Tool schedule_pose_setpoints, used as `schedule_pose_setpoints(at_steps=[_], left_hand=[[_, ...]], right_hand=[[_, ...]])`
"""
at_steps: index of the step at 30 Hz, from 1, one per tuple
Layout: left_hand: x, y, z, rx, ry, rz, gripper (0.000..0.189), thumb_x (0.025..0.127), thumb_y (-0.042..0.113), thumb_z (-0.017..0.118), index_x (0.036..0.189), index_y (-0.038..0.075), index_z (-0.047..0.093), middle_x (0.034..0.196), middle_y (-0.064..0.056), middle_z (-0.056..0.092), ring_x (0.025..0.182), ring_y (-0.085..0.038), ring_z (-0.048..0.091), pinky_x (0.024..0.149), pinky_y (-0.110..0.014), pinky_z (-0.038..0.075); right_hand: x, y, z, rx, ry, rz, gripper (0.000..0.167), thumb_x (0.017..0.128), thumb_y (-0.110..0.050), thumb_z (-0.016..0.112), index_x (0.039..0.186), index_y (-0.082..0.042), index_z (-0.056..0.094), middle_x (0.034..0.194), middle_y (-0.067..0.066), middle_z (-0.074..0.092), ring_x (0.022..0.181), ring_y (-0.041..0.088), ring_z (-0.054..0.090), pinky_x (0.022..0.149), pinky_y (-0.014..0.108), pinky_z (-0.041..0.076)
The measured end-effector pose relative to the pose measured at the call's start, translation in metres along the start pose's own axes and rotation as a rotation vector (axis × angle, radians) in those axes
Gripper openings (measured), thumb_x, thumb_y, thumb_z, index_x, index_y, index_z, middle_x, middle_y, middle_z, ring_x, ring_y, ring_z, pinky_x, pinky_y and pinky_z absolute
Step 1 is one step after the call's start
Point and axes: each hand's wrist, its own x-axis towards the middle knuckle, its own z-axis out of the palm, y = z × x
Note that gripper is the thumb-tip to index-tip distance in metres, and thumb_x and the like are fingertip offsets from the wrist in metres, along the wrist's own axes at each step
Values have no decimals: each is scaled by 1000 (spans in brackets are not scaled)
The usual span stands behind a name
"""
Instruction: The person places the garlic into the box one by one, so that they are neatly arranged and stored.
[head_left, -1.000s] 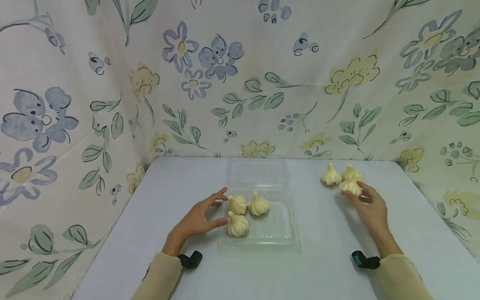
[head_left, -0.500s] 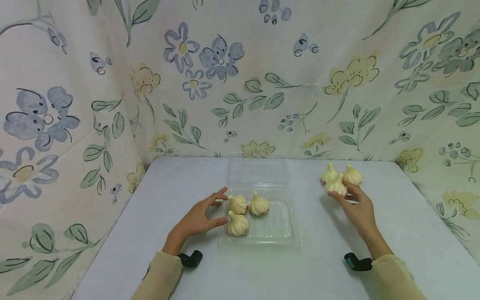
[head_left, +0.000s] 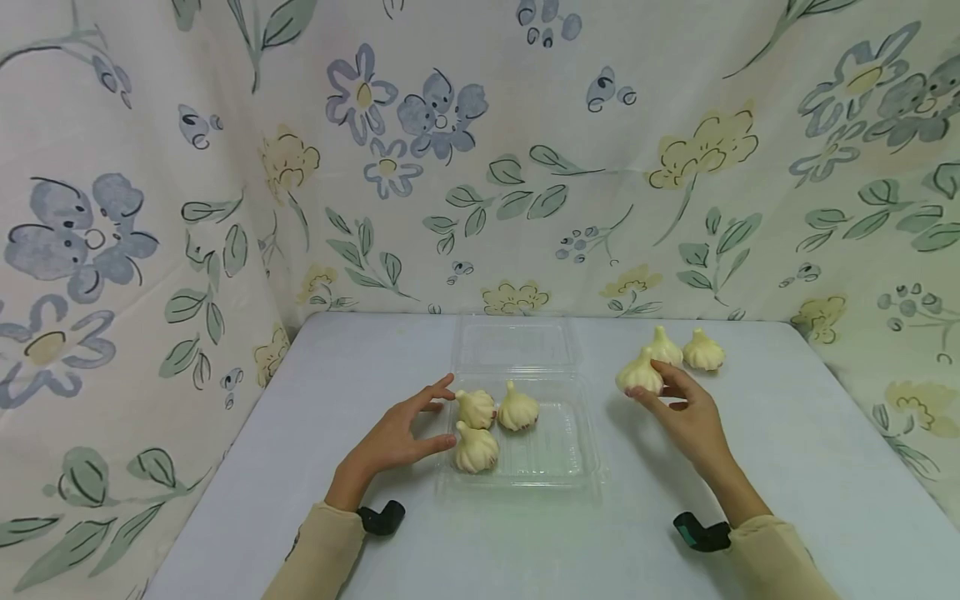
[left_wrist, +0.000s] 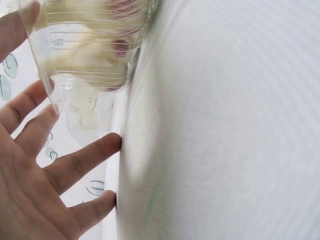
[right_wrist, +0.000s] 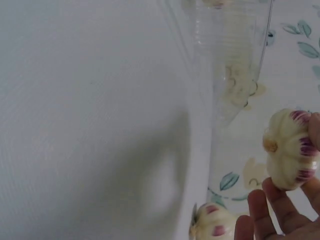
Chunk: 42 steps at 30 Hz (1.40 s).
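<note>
My right hand (head_left: 693, 422) pinches a garlic bulb (head_left: 637, 374) between thumb and fingers. In the right wrist view this garlic bulb (right_wrist: 289, 150) shows purple streaks and is raised off the table. A clear plastic clamshell container (head_left: 551, 481) lies with its lid (head_left: 514, 346) folded back. Three garlic bulbs sit inside: a back left bulb (head_left: 476, 409), a front left bulb (head_left: 477, 450) and a middle one (head_left: 518, 408). Spread at the container's left wall is my left hand (head_left: 397, 433). In the left wrist view its fingertips (left_wrist: 114, 142) meet the table, others the container's rim.
Two more garlic bulbs stand at the table's back right, one bulb (head_left: 664, 346) partly behind the held one and another bulb (head_left: 704, 350) to its right. A floral curtain (head_left: 480, 167) hangs behind and beside the white table (head_left: 345, 358).
My right hand has carried the held garlic bulb leftward, past the front of the two standing bulbs and towards the container. My left hand and the container have stayed in place.
</note>
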Motion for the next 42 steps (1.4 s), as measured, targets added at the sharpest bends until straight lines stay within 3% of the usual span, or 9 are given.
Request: schedule_pose_setpoints(at_steps=[8,29,37,42], left_hand=[[0,1,0,-1,0,-7,87,88,52,75,158,48,25,145,10,57,135,-28,58,109,-68,39],[-1,0,0,-8,0,-19,85,87,54,75,157,50,26,145,11,56,135,-28,58,108,-70,39],[-1,2,0,-6,-1,-13,86,88,53,75,158,49,25,145,10,56,135,-28,58,108,-68,40],[-1,2,0,-1,-1,-16,87,88,54,75,158,49,25,145,10,56,135,-28,58,109,-68,39]], right_hand=[[-7,-22,8,30,-53,-45,63,95,-41,72,149,-14,53,134,10,62,104,-10,50,84,17,42],[-19,-38,41,44,-122,-175,52,88,-35,81,135,-20,64,118,-1,72,105,-1,58,90,40,48],[-23,-38,48,42,-168,-241,51,84,-34,85,130,-24,66,125,-1,70,118,16,56,99,53,42],[-24,-36,48,44,-175,-263,52,82,-33,86,130,-27,67,131,-3,69,120,17,55,100,58,45]])
